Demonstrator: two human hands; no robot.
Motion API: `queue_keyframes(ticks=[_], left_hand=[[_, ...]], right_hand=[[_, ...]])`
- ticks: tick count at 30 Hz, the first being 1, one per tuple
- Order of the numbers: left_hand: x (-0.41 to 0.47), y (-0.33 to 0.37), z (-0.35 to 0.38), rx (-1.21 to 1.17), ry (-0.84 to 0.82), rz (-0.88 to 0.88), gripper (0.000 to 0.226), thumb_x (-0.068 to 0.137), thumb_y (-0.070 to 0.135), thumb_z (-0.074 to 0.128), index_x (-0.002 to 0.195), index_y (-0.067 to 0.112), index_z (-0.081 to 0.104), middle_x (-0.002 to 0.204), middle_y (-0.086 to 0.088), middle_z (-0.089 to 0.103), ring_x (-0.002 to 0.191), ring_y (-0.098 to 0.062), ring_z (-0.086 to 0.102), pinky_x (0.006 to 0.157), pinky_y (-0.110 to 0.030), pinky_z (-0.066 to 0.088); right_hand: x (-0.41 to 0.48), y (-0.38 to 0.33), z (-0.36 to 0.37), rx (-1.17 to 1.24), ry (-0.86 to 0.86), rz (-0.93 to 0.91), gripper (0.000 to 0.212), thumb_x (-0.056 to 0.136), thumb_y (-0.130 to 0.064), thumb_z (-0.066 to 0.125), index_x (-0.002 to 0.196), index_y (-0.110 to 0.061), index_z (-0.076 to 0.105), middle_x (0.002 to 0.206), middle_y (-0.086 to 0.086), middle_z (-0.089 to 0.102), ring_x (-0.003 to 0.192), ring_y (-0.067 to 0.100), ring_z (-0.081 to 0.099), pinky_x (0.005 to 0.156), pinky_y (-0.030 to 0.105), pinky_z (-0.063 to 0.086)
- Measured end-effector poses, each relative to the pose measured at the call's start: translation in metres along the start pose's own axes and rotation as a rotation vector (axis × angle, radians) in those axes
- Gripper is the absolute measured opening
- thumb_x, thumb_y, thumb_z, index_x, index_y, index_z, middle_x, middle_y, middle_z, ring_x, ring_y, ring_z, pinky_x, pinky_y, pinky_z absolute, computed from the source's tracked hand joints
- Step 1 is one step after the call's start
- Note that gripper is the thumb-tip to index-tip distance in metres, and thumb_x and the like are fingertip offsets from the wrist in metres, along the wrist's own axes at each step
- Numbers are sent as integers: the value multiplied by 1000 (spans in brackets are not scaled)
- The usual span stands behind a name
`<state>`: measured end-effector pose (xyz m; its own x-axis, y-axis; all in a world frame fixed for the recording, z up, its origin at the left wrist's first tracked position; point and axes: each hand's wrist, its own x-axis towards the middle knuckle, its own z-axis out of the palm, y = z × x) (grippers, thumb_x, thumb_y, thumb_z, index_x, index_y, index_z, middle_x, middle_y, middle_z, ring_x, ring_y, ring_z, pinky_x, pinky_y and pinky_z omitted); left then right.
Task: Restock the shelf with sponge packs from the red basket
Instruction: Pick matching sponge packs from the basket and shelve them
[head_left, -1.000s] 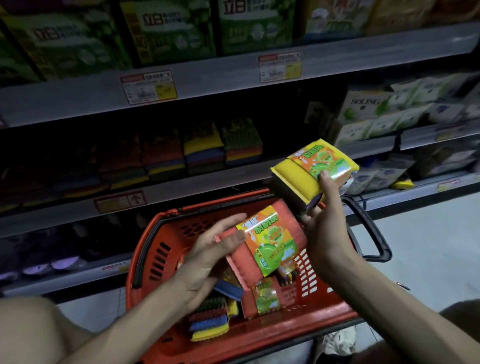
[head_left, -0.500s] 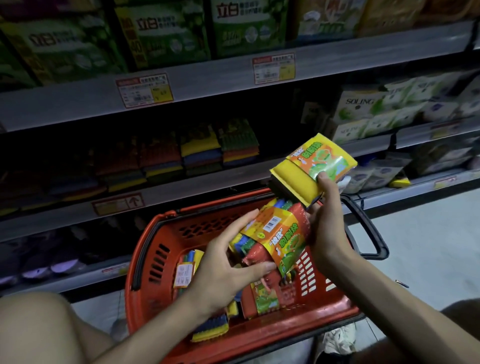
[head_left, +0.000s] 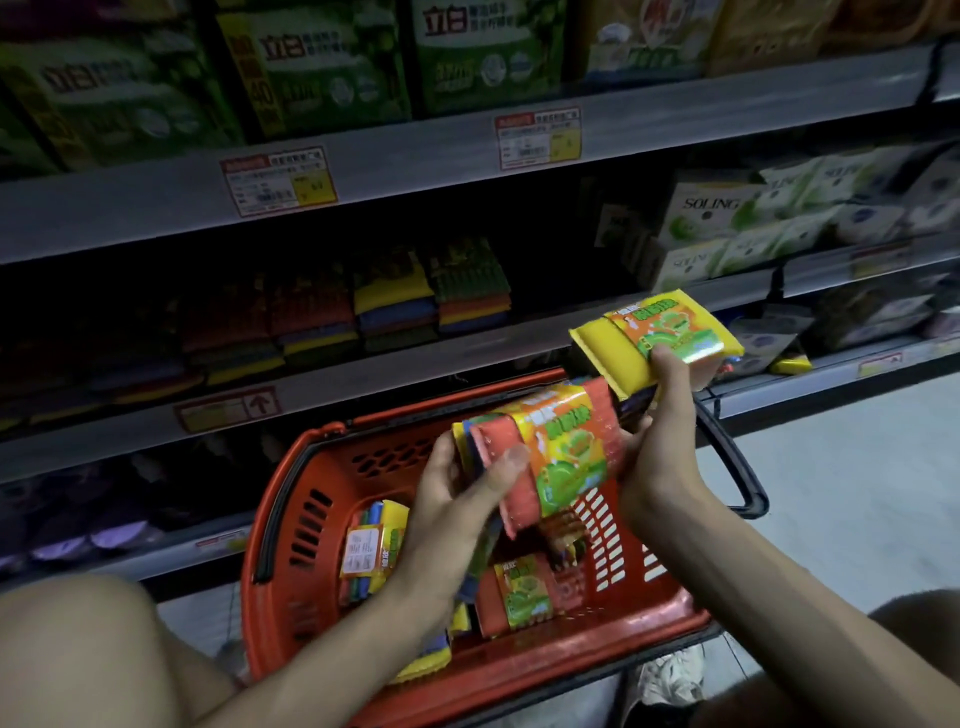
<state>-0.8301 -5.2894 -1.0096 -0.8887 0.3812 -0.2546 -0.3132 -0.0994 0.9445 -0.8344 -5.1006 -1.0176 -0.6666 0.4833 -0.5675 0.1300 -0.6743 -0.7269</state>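
1. Left hand (head_left: 452, 504) grips an orange-red sponge pack (head_left: 566, 447) above the red basket (head_left: 280, 483), thumb across its front.
2. Right hand (head_left: 660, 452) clamps a yellow sponge pack (head_left: 608, 353) above the basket's far rim, thumb on the label.
3. Hands close together; the orange-red pack's end sits against the right hand.
4. More sponge packs (head_left: 371, 551) lie inside the basket.
5. Shelf (head_left: 363, 384) just behind the basket holds stacked sponges.

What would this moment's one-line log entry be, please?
left hand: grips orange sponge pack; right hand: grips yellow sponge pack; red basket: packs inside
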Motion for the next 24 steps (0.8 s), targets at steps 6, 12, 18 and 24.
queue_keyframes(ticks=[6, 12, 18, 24], left_hand=[[7, 9, -8, -17, 97, -88, 69, 64, 38, 90, 124, 16, 62, 110, -6, 79, 101, -26, 76, 100, -53, 56], [14, 23, -37, 14, 320, -47, 74, 52, 65, 87, 114, 26, 73, 117, -3, 76, 113, -26, 70, 107, -53, 49], [13, 22, -47, 44, 294, -130, 73, 60, 78, 75, 116, 32, 72, 123, -3, 72, 116, -24, 68, 107, -51, 48], [10, 20, -38, 78, 302, -39, 33, 74, 43, 85, 102, 30, 74, 100, 9, 79, 111, -19, 71, 100, -38, 51]], right_hand=[[-10, -13, -4, -168, -197, 66, 76, 68, -71, 78, 111, -12, 55, 91, 34, 51, 78, 32, 39, 73, 52, 19], [-14, -43, -16, -604, -192, -71, 50, 88, -39, 74, 123, -6, 61, 98, 17, 78, 83, 29, 78, 73, 36, 60], [-3, 2, -31, -1409, -216, -157, 65, 88, -50, 72, 133, -19, 36, 117, 2, 61, 98, 26, 68, 87, 39, 56], [23, 63, -46, -1779, -363, -73, 64, 91, -52, 67, 133, -12, 41, 129, 18, 67, 115, 35, 66, 88, 36, 49]])
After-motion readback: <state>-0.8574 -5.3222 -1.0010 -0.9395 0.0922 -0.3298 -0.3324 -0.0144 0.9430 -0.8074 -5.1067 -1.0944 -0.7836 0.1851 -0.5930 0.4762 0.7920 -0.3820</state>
